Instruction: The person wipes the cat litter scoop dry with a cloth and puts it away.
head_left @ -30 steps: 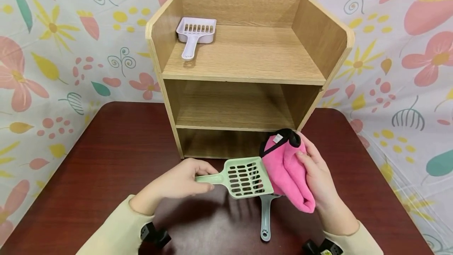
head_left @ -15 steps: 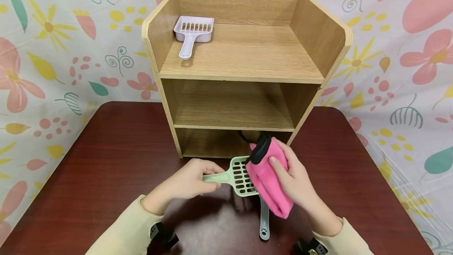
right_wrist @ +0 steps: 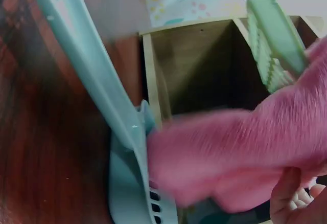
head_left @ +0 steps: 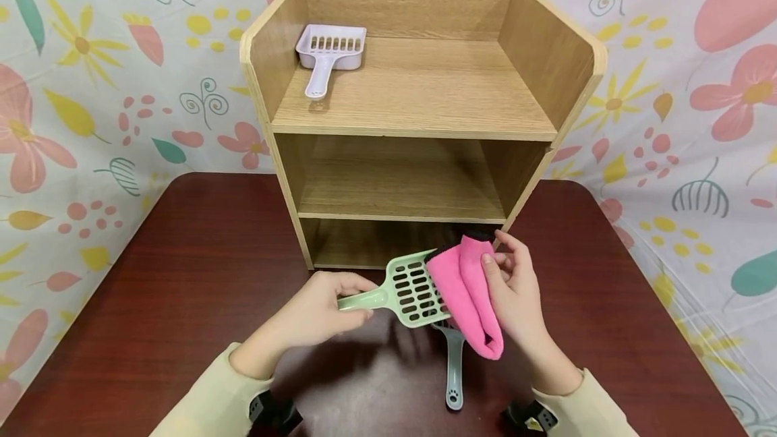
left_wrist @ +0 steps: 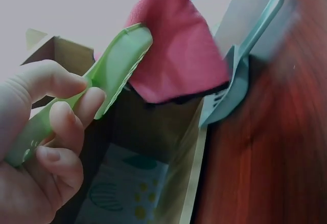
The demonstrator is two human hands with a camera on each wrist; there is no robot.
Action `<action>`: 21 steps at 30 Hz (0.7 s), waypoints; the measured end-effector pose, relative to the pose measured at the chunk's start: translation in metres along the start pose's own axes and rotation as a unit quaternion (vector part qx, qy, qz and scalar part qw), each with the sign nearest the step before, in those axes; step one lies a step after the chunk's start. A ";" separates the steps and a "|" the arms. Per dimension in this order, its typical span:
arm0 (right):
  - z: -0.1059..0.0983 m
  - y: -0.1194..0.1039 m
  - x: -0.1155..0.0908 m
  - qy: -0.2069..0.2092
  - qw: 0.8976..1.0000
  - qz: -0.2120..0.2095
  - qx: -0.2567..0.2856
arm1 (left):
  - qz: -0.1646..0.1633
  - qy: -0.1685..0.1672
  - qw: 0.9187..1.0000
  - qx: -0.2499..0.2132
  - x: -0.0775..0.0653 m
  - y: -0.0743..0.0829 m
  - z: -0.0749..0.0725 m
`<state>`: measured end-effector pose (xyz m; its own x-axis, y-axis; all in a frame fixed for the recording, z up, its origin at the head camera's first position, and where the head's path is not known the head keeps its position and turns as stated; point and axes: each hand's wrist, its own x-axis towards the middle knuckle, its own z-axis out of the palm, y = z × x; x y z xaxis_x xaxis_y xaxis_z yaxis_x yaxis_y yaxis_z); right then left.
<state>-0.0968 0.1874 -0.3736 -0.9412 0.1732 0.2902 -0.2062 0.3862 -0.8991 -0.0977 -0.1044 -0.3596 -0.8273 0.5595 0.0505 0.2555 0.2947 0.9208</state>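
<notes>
My left hand (head_left: 318, 309) grips the handle of a light green slotted litter scoop (head_left: 413, 288), held above the table with its head pointing right. In my right hand (head_left: 516, 292) is a folded pink cloth (head_left: 467, 288) with black edging, pinched between thumb and fingers. The cloth overlaps the right end of the scoop's head and hides part of its slots. Below them a blue-grey litter scoop (head_left: 454, 369) lies on the table, handle toward me, its head mostly hidden in the head view. The left wrist view shows the blue-grey scoop's head (left_wrist: 230, 91) beside the cloth.
A wooden shelf unit (head_left: 388, 132) with three levels stands at the back of the dark red table (head_left: 182, 275). On its top level, at the left, a lavender litter scoop (head_left: 322, 76) rests in a matching tray (head_left: 349, 63). A flower-patterned cloth backdrop (head_left: 662, 154) surrounds the table.
The pink cloth has moved left onto the green scoop's head, then shifted slightly back right and up. The green scoop's head has tilted up a little. The blue-grey scoop stays in place.
</notes>
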 end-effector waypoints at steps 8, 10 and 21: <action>0.010 -0.004 -0.011 -0.024 0.998 0.040 0.032 | 0.013 -0.016 1.000 -0.012 0.002 -0.005 0.012; 0.011 -0.005 -0.014 -0.047 0.996 0.051 0.052 | 0.022 -0.016 1.000 -0.014 0.003 -0.007 0.014; 0.005 -0.010 -0.010 -0.217 0.947 0.181 0.155 | 0.092 -0.003 0.995 0.029 0.012 -0.013 0.017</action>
<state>-0.0866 0.1770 -0.3696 -0.9726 -0.1722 -0.1564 0.1451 0.0767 -0.9864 -0.1026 -0.0884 -0.3779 -0.7614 0.6120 0.2136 0.4304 0.2309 0.8726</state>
